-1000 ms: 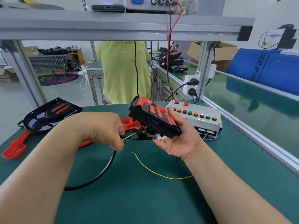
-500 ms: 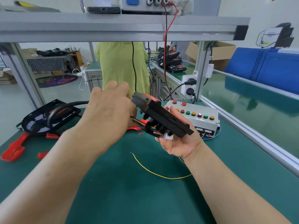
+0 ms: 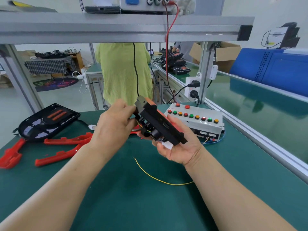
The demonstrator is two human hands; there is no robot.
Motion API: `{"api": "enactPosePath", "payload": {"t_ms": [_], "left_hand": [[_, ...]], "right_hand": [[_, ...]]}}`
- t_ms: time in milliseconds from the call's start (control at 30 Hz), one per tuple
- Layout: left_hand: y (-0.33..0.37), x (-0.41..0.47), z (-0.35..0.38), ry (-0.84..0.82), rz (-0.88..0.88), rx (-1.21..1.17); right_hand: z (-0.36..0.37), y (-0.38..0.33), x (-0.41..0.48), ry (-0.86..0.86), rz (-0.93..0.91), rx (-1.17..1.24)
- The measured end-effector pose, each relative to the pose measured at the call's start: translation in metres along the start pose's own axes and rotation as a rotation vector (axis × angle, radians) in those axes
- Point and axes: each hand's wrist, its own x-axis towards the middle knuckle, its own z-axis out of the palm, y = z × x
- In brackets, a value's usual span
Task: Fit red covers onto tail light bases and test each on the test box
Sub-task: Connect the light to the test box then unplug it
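Left hand [image 3: 113,130], right hand [image 3: 181,145] both grip tail light base [image 3: 160,125] | test box [image 3: 202,125] just behind

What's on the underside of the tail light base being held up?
Black sockets with thin wires show on the tail light base. The right hand cups it from below; the left hand grips its end. Its red face is mostly hidden.

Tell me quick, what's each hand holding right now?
Left hand: grips the upper end of the black tail light unit.
Right hand: cradles the same unit from below, thumb over its edge.
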Motion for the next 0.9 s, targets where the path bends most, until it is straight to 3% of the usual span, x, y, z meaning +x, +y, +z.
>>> {"api": "enactPosePath", "payload": {"t_ms": [167,267,367,567,900], "left_hand": [[-0.005,-0.007,0.007,0.087,-0.035,-0.162],[-0.003,-0.009,0.007,0.077,-0.181,-0.416],[-0.004,-0.004,0.004,-0.071,-0.414,-0.742],[-0.035,0.002,-0.013,-0.355,-0.606,-1.12],[-0.04,-0.011,0.005,-0.443,-0.782,-1.188]], "right_hand": [[0.005,0.011,0.009,0.011,0.067,0.004],[0.002,0.011,0.011,0.069,0.036,-0.044],[0.002,0.01,0.012,0.074,0.01,-0.017],[0.003,0.012,0.011,0.017,0.018,-0.09],[0.007,0.015,0.011,-0.018,0.002,-0.112]]}}
